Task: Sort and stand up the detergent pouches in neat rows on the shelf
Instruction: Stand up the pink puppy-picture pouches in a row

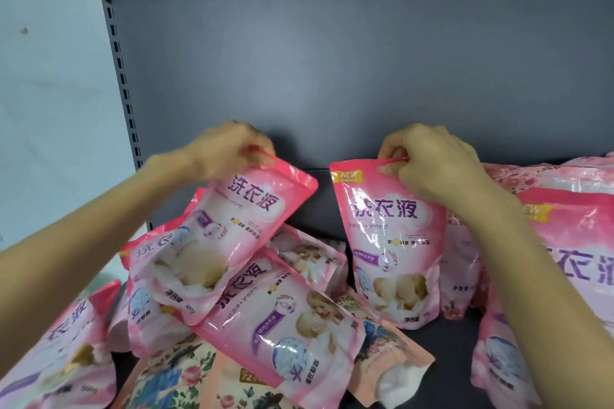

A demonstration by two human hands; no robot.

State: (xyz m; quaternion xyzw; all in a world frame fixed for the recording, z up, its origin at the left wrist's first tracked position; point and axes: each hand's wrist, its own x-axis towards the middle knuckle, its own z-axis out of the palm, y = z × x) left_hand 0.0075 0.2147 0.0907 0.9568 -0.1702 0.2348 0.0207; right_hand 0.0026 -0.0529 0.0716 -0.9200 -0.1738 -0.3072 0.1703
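The fingers (pixel 393 156) of the right hand (pixel 435 173) are pressed together, pinching the top seal of the upright pouch (pixel 395 252), whose base sits on the shelf floor (pixel 461 362). Left of the upright pouch, the fingers of the left hand (pixel 226 149) are curled over and pinching the top edge of a tilted pouch (pixel 246 222), whose lower end rests on the heap (pixel 282 309) of fallen pink pouches. Floral pouches (pixel 172 375) lie at the front of that heap. Just right of the upright pouch stand larger pink pouches (pixel 571 259).

The step in hand looks like standing pouches up to start a row. Next, the upright pouch probably needs its base settled flat so it stands once released. The tilted pouch then has to swing vertical into the bare gap left of it, label facing forward.
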